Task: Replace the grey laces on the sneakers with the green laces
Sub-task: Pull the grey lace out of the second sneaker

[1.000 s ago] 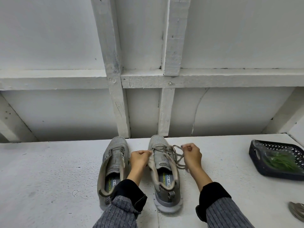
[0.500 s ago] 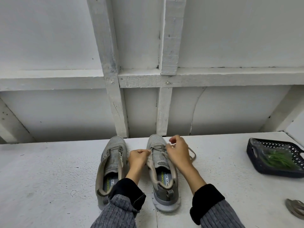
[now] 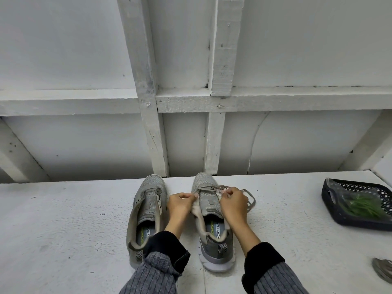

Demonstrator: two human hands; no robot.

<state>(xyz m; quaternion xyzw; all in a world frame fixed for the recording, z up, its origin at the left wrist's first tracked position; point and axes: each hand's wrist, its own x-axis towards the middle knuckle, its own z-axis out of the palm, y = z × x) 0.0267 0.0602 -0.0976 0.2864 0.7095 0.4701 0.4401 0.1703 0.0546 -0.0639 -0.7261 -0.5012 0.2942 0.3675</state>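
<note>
Right hand (image 3: 234, 203) has dropped back onto the right sneaker (image 3: 209, 211), fingers pinching grey lace (image 3: 214, 188) running toe-ward; left hand (image 3: 180, 203) pinches the eyelet flap.

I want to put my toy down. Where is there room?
Bare table left of the left sneaker, and between the right sneaker and the dark basket. It is crowded between the sneakers, where both hands work.

White bench top (image 3: 63, 219), speckled. Held 2 grey sneakers (image 3: 148, 209) side by side at centre, dark basket (image 3: 331, 209) w/ green laces (image 3: 360, 206) far right, grey lace bundle (image 3: 384, 270) at right edge.
</note>
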